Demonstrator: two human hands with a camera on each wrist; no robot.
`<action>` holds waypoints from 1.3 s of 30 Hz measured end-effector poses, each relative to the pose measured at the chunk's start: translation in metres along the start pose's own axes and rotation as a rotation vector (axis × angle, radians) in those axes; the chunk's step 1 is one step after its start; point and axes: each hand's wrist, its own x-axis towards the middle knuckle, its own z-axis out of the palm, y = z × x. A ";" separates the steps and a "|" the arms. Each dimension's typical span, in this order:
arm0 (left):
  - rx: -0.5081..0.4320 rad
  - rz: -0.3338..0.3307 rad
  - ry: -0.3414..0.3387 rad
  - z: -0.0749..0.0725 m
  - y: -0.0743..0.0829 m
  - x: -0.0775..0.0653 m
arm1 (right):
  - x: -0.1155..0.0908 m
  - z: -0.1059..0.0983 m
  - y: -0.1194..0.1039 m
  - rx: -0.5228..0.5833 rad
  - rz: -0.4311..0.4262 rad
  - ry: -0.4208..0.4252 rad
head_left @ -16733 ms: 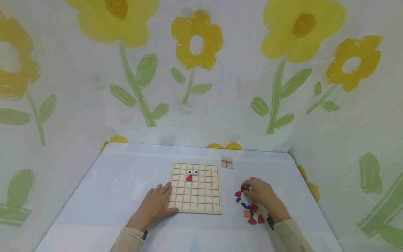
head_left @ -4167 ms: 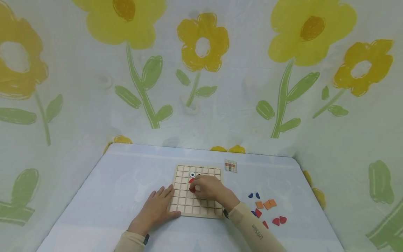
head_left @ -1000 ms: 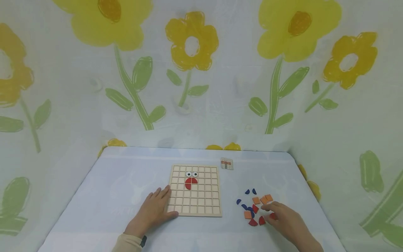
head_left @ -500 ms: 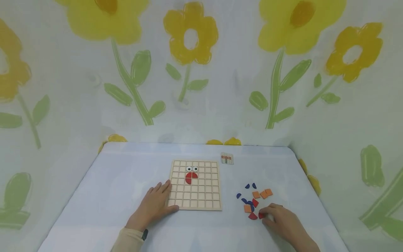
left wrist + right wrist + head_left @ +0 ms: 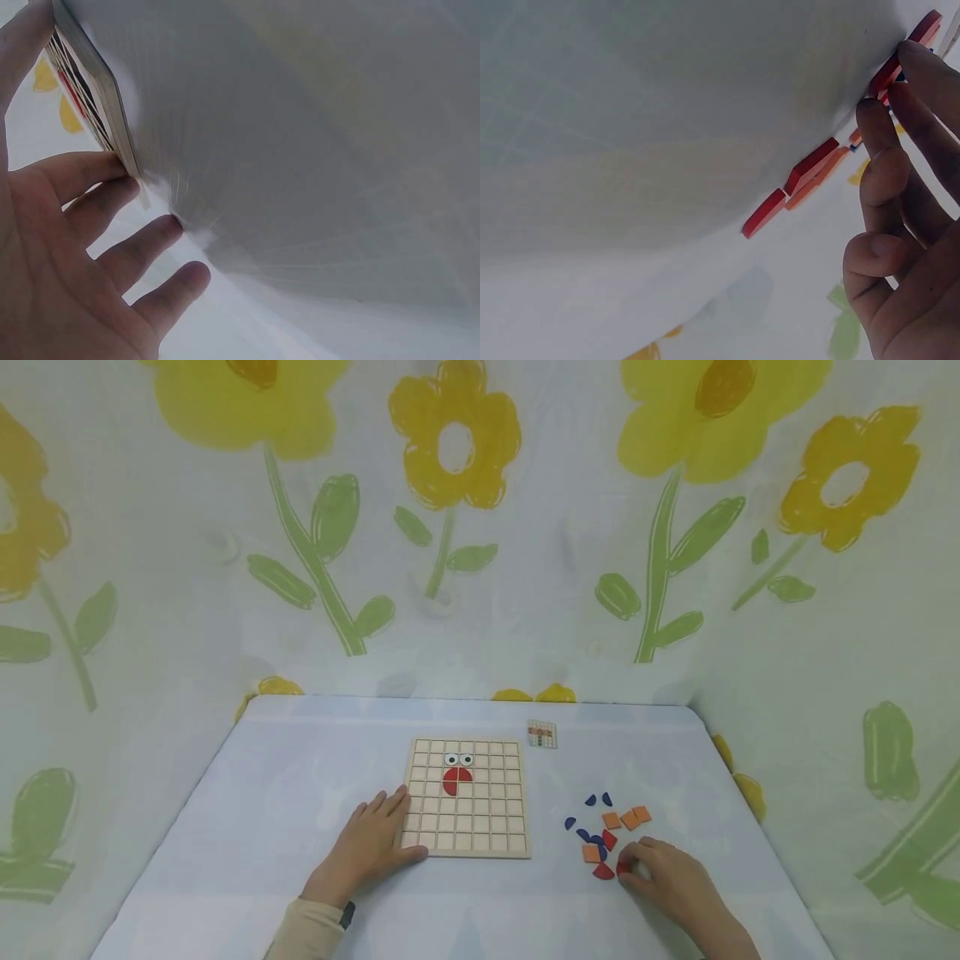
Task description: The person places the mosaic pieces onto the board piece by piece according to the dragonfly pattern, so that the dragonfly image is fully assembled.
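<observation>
A square wooden grid board (image 5: 498, 827) lies on the table. On it are two round eye tiles (image 5: 467, 760) and, below them, three red quarter-circle pieces (image 5: 451, 788). My left hand (image 5: 363, 850) rests at the board's left edge, fingers extended, the thumb by its lower corner; in the left wrist view its fingertips touch the board's edge (image 5: 112, 97). To the right of the board, my right hand (image 5: 670, 875) pinches a red quarter-circle piece (image 5: 886, 75) between thumb and fingers, at table level. The hand covers part of that piece in the head view.
Loose pieces lie beside the right hand: blue curved pieces (image 5: 583, 834), several orange squares (image 5: 612, 820) and further red quarter-circles (image 5: 603, 872). A small pattern card (image 5: 542, 734) lies past the board's upper right corner. Flower-printed cloth walls (image 5: 517, 560) stand behind the table.
Since the oldest frame, two red quarter-circles have joined the one on the board, and the orange squares have been spread out. Lately my right hand has moved slightly left and grasped a red piece.
</observation>
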 end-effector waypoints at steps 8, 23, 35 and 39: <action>-0.002 0.003 0.001 0.001 0.000 -0.002 | 0.002 0.001 -0.002 -0.012 -0.006 0.001; 0.017 0.016 0.023 0.003 -0.003 -0.001 | 0.008 -0.010 0.004 0.038 -0.001 0.077; 0.004 0.010 0.021 -0.001 -0.001 0.000 | 0.014 -0.012 0.002 0.045 -0.195 0.250; -0.002 0.008 0.017 0.001 0.000 0.001 | 0.018 -0.011 -0.008 0.058 -0.189 0.225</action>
